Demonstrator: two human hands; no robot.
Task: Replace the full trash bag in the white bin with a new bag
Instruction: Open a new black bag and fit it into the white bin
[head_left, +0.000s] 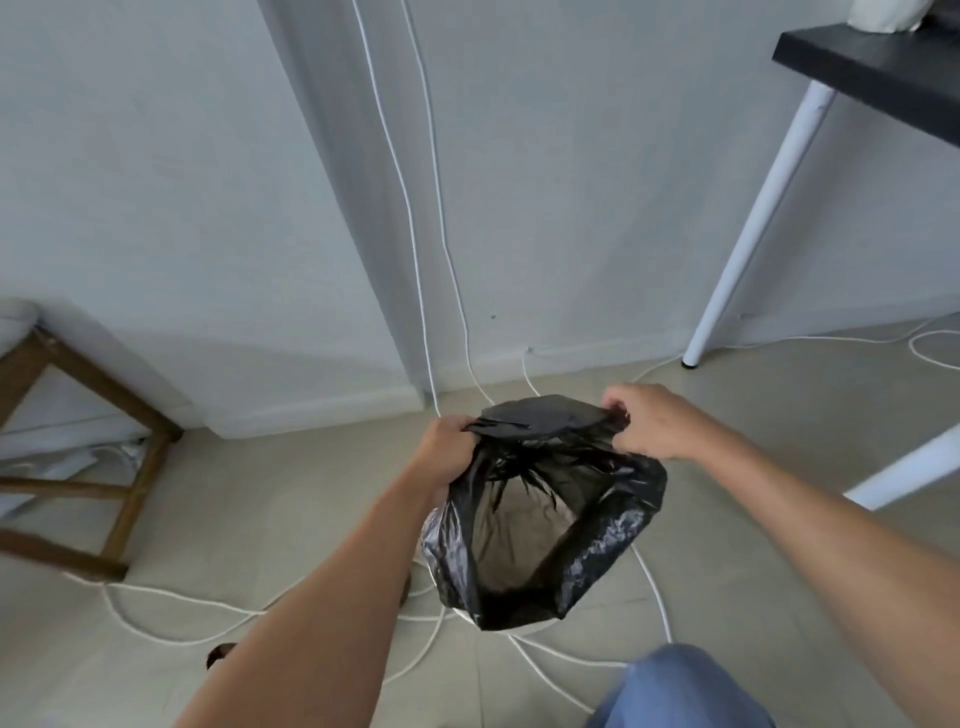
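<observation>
Two hands hold a black trash bag (545, 519) open by its far rim, and everything else in the room sits around that grip. The left hand (447, 454) is closed in a fist on the bunched plastic at the rim's left end, and the right hand (654, 423) pinches the rim's right end between curled fingers, so the edge between them is pulled fairly flat. Below the two grips the bag hangs with its mouth gaping toward the person, thin enough that the pale floor shows through its inside. Just under the bag's lower fold a sliver of white curved edge (524, 631) peeks out; it may be the bin's rim, but I cannot tell for sure. Beneath and around the hands, white cables (156, 618) loop across the beige floor (291, 499), and two more run up the grey wall (571, 182) beyond the grip. Well off to the left of the left hand stands a wooden stool frame (130, 493). Up and to the right of the right hand, a white table leg (753, 218) slants down from a black tabletop (883, 67). Nearest the person, below the right forearm, a blue-clad knee (680, 686) shows.
</observation>
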